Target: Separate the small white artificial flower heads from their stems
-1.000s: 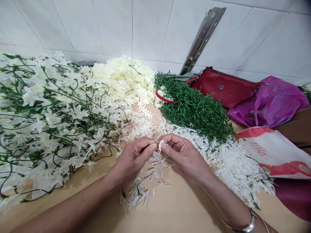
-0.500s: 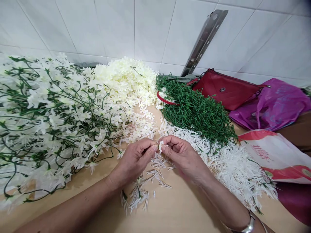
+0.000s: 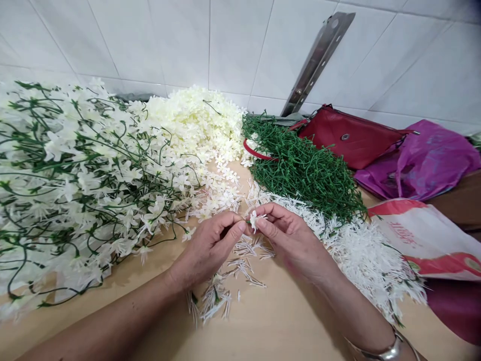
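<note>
Near the middle of the table, my left hand (image 3: 211, 245) pinches the short green end of a small piece, thumb against index finger. My right hand (image 3: 287, 235) is closed on a white flower (image 3: 254, 220) at the other side of it, and thin white stamens stick out between its fingertips. The two hands almost touch. Below them lie loose white stamens (image 3: 244, 271) and a small bunch with green bits (image 3: 216, 301).
White flowers on green stems (image 3: 86, 175) fill the left. Behind are loose pale blossoms (image 3: 195, 115). To the right lie green stems (image 3: 304, 170), white stamens (image 3: 376, 265), a red bag (image 3: 349, 135), a purple plastic bag (image 3: 436, 155) and a white-and-red bag (image 3: 432, 235).
My right hand has shifted slightly right and up from my left. The flower now shows its petals spread, with stamens and a green base visible.
</note>
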Demonstrator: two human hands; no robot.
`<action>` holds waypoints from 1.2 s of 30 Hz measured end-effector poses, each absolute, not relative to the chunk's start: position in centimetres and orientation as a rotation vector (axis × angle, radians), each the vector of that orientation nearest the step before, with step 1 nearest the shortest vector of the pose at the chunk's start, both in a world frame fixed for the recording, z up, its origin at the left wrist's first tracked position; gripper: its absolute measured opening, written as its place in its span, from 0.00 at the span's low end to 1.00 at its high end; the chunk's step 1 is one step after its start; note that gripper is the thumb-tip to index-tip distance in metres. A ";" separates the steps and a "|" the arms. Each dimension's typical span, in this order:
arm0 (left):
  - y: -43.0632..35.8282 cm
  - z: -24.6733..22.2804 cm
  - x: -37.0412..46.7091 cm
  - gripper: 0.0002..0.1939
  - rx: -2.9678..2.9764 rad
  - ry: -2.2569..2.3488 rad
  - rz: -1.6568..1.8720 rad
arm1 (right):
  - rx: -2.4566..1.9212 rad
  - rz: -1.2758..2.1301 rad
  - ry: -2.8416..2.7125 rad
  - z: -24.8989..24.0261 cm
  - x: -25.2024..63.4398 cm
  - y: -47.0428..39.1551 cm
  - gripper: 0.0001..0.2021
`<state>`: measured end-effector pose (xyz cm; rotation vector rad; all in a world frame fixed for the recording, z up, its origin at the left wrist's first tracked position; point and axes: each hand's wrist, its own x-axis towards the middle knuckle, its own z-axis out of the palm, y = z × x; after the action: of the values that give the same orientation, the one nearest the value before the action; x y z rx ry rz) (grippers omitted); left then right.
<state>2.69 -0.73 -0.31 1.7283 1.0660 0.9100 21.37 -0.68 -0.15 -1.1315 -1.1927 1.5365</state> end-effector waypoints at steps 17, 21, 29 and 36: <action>-0.7 -1.0 2.5 0.13 1.831 0.990 0.927 | -1.204 1.507 -1.321 -0.6 21.4 -0.8 0.16; -0.7 -1.3 2.6 0.13 1.808 1.013 0.931 | -1.214 1.477 -1.297 -0.8 21.2 -0.9 0.16; -0.6 -0.9 2.7 0.15 1.744 1.019 0.956 | -1.220 1.491 -1.237 -1.0 20.8 -0.8 0.18; -0.2 -1.2 2.4 0.26 1.076 0.911 1.180 | -1.172 1.292 -1.062 2.9 22.1 -0.2 0.19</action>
<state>2.40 -0.20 -1.18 1.0763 0.9113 1.1803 22.15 -0.16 2.91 -1.1720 -1.0617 1.2925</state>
